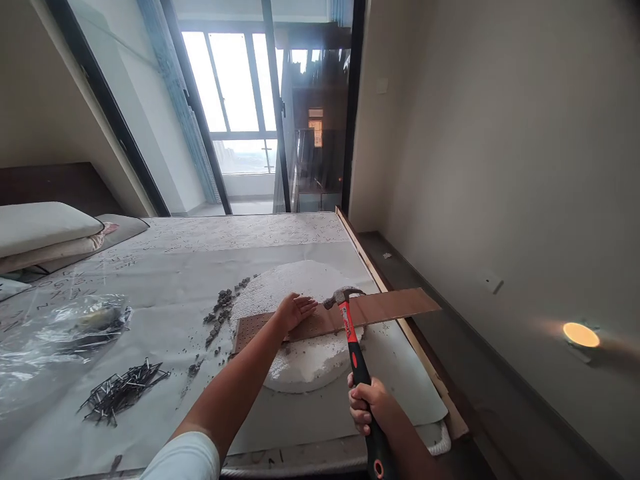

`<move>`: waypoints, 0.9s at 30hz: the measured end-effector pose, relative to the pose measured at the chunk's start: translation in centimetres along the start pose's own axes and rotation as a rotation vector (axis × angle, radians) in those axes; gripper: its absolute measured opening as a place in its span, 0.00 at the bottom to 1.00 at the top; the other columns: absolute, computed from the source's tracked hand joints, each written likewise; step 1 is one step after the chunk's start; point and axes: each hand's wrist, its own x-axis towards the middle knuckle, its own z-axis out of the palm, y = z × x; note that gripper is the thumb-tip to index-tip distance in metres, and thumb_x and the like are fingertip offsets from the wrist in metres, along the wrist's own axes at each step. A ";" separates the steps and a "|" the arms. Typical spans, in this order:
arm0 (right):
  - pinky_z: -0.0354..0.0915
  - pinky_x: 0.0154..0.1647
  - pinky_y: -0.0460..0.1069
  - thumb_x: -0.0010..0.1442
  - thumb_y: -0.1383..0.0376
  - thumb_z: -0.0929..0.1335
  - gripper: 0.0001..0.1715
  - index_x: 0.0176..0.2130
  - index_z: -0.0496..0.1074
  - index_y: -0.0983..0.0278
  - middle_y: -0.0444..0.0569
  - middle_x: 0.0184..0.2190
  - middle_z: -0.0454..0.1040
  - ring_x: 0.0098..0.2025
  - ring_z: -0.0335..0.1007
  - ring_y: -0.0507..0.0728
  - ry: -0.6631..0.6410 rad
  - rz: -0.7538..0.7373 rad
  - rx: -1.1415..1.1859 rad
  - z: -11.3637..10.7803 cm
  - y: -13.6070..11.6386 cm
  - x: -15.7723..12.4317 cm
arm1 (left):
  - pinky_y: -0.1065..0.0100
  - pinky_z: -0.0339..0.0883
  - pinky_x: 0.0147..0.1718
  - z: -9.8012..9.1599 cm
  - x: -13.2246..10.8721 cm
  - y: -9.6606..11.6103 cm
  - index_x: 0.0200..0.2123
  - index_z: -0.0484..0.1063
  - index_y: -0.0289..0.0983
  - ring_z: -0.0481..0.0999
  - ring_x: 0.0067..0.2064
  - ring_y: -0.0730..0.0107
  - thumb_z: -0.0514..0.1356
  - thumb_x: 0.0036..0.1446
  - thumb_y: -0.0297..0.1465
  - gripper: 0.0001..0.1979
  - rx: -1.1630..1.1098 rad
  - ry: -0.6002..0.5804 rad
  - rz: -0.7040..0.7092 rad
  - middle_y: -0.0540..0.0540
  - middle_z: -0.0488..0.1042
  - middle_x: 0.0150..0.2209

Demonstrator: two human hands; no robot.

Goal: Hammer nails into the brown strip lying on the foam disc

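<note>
Head view: at far left we see folded bedding (47, 227) stacked on the bed (167, 320), which carries a pale sheet. Nearer us, a clear plastic bag (60, 343) lies crumpled; we note dark thin pieces inside. Just right of it, a loose pile of nails (123, 392) rests on the sheet. Grey crumbs (219, 312) are scattered along the left edge of a white round slab (300, 370).

Brown board (397, 305) lies across the slab, small dots marking its left part; its right end reaches out past the wooden rail (424, 360) at the bed's edge. Left hand (296, 312): over the board's left part, open, fingers extended rightward. We cannot tell whether it touches the board or whether anything small sits at the fingertips.

Hammer (352, 339): head above the board's middle, striking face toward the left hand, claw rightward; contact with the board cannot be judged. Right hand (371, 404): fingers wrapped fully around the black grip. Far right, we record a lit lamp (581, 335) low on the wall (510, 167).
</note>
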 end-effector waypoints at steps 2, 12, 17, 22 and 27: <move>0.46 0.09 0.41 0.36 0.63 0.61 0.16 0.30 0.54 0.60 0.30 0.11 0.50 0.11 0.43 0.44 0.073 -0.013 -0.118 0.2 0.3 -0.1 | 0.59 0.66 0.48 -0.6 0.2 -0.1 0.45 0.66 0.24 0.73 0.47 0.53 0.50 0.54 0.32 0.19 0.000 -0.035 -0.020 0.29 0.75 0.40; 0.44 0.07 0.43 0.37 0.64 0.59 0.12 0.29 0.53 0.60 0.30 0.09 0.46 0.10 0.41 0.46 0.171 -0.052 -0.706 1.5 -4.3 -0.6 | 0.56 0.69 0.43 -1.6 1.1 -0.5 0.51 0.59 0.23 0.74 0.44 0.50 0.44 0.60 0.38 0.25 -0.102 0.013 -0.114 0.27 0.74 0.40; 0.45 0.08 0.42 0.41 0.66 0.59 0.09 0.28 0.54 0.60 0.31 0.10 0.47 0.09 0.42 0.45 0.174 -0.108 -0.788 3.1 -5.5 -1.0 | 0.57 0.69 0.43 -1.8 1.3 -0.8 0.48 0.62 0.20 0.75 0.42 0.49 0.46 0.59 0.40 0.27 -0.102 -0.012 -0.141 0.26 0.74 0.37; 0.45 0.07 0.42 0.38 0.67 0.58 0.10 0.27 0.54 0.60 0.31 0.09 0.47 0.09 0.41 0.45 0.217 0.004 -0.789 3.1 -4.7 -0.2 | 0.56 0.69 0.41 -1.8 1.8 -1.0 0.45 0.65 0.25 0.75 0.42 0.48 0.46 0.59 0.42 0.25 -0.101 0.027 -0.158 0.29 0.75 0.36; 0.46 0.07 0.42 0.40 0.66 0.59 0.08 0.27 0.54 0.59 0.31 0.10 0.47 0.10 0.41 0.45 0.224 -0.062 -0.770 3.4 -5.5 -0.6 | 0.54 0.68 0.42 -1.9 1.7 -1.1 0.44 0.66 0.23 0.74 0.44 0.46 0.47 0.59 0.42 0.25 -0.109 0.012 -0.146 0.27 0.75 0.36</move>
